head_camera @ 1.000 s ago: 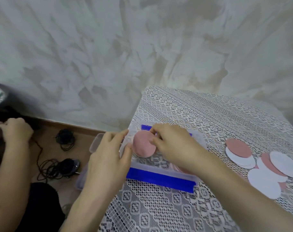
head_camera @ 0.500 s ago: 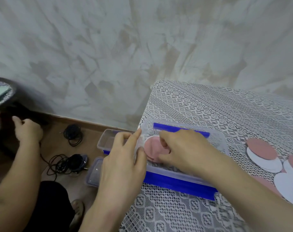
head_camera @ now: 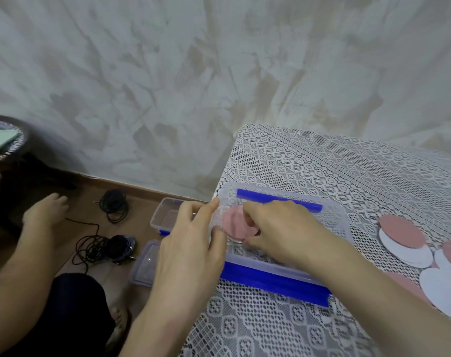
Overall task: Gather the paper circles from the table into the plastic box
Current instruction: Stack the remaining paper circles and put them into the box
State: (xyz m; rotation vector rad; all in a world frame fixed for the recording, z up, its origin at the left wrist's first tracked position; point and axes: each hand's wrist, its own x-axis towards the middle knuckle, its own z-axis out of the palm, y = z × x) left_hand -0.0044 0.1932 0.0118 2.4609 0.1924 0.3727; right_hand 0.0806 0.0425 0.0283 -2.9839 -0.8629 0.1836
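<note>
Pink paper circle (head_camera: 234, 222) sits inside the plastic box (head_camera: 342, 228) at the table's (head_camera: 322, 171) left edge. My right hand (head_camera: 283, 228) curls over it, fingertips apparently pinching its edge, though partly hidden. My left hand (head_camera: 190, 243) grips the box's left wall between thumb and fingers. More pink and white circles (head_camera: 399, 238) lie on the table to the right of the box.
</note>
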